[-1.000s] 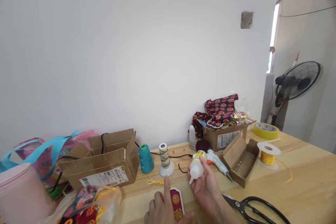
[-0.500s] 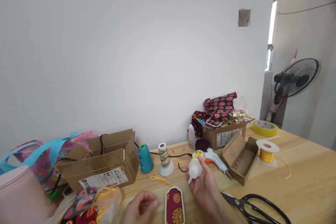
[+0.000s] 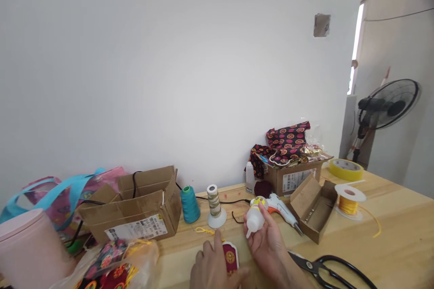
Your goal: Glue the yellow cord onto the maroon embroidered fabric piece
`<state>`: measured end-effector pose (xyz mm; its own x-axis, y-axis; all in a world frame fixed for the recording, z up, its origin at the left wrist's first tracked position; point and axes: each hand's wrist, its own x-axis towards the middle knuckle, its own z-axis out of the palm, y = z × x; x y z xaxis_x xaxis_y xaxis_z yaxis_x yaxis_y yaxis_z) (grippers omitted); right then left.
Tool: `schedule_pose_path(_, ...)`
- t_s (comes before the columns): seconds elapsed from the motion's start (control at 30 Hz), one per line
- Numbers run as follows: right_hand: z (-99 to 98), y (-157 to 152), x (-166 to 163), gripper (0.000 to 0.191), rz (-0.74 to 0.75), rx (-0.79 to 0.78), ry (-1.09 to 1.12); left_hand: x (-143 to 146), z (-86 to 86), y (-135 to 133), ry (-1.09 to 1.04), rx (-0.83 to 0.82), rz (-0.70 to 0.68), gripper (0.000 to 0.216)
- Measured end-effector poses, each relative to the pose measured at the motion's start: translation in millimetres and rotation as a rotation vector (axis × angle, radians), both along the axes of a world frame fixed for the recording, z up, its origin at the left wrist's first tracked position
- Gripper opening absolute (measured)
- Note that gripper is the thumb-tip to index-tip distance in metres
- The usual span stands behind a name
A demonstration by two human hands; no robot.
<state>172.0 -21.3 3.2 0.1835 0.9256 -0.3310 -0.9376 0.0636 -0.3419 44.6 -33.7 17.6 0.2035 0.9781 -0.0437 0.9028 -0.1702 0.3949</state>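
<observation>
My right hand [image 3: 266,246] is wrapped around a small clear plastic glue bottle [image 3: 256,217] with a yellow label, its nozzle tilted downward to the left. My left hand [image 3: 212,264] is over a dark red brocade tag [image 3: 231,255] with a pale border and gold pattern, which lies on the table. Its index finger stretches along the tag's left side and its thumb reaches across the lower part. The fingers are apart; whether they press on the tag cannot be made out. A yellow cord loop [image 3: 204,230] extends from the tag's top, partly behind the index finger.
Behind stand a teal thread cone [image 3: 190,205], a striped thread spool [image 3: 214,203] and a hot glue gun [image 3: 283,210]. Large black scissors [image 3: 318,266] lie right of my wrist. Cardboard boxes [image 3: 135,221], a yellow cord spool [image 3: 349,203] and a tape roll [image 3: 346,169] surround the area.
My left hand has moved right, from beside the tag to over it, with fingers extended. The right hand keeps the glue bottle in much the same pose. The view has shifted slightly.
</observation>
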Motion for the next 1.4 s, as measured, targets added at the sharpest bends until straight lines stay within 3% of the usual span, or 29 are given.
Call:
schedule_pose_path(0.17,-0.9,1.3,1.6,0.018,0.020,0.006,-0.002,16.0,-6.9,1.6,0.051,0.006,0.017,0.072)
schedule_pose_path(0.3,-0.3,1.5,2.4,0.020,0.032,0.007,0.004,1.6,-16.9,9.9,-0.161,-0.025,-0.065,0.077)
schedule_pose_path(0.4,1.4,1.0,1.9,0.018,0.030,0.009,0.008,-15.7,-20.0,16.7,-0.616,-0.198,-0.049,0.085)
schedule_pose_path(0.5,2.6,0.2,0.7,0.017,0.035,0.011,0.004,-31.3,-9.7,18.1,-1.191,-0.541,-0.054,0.089)
schedule_pose_path(0.57,2.9,0.0,0.0,0.018,0.039,0.008,0.002,-38.3,2.8,15.4,-1.461,-0.753,-0.060,0.080)
schedule_pose_path(0.63,2.9,0.1,-0.5,0.019,0.037,0.004,0.002,-41.6,15.0,11.4,-1.628,-0.857,-0.041,0.063)
schedule_pose_path(0.73,2.8,0.9,-0.6,0.019,0.031,0.019,0.001,-39.1,24.2,8.0,-1.702,-0.927,0.050,0.036)
schedule_pose_path(0.83,2.5,2.0,0.1,0.020,0.014,0.064,0.009,-32.1,19.4,10.4,-1.708,-1.026,0.167,0.021)
schedule_pose_path(0.97,0.3,2.3,1.5,0.022,0.009,0.085,0.023,-27.4,-0.1,18.1,-1.780,-1.145,0.218,0.023)
schedule_pose_path(1.1,-2.5,2.4,1.3,0.022,-0.002,0.090,0.007,-29.5,-15.3,23.3,-1.855,-1.146,0.206,0.022)
schedule_pose_path(1.4,5.2,1.1,-1.8,0.017,-0.005,0.022,0.012,-35.6,-16.4,21.5,-1.891,-1.249,0.110,0.027)
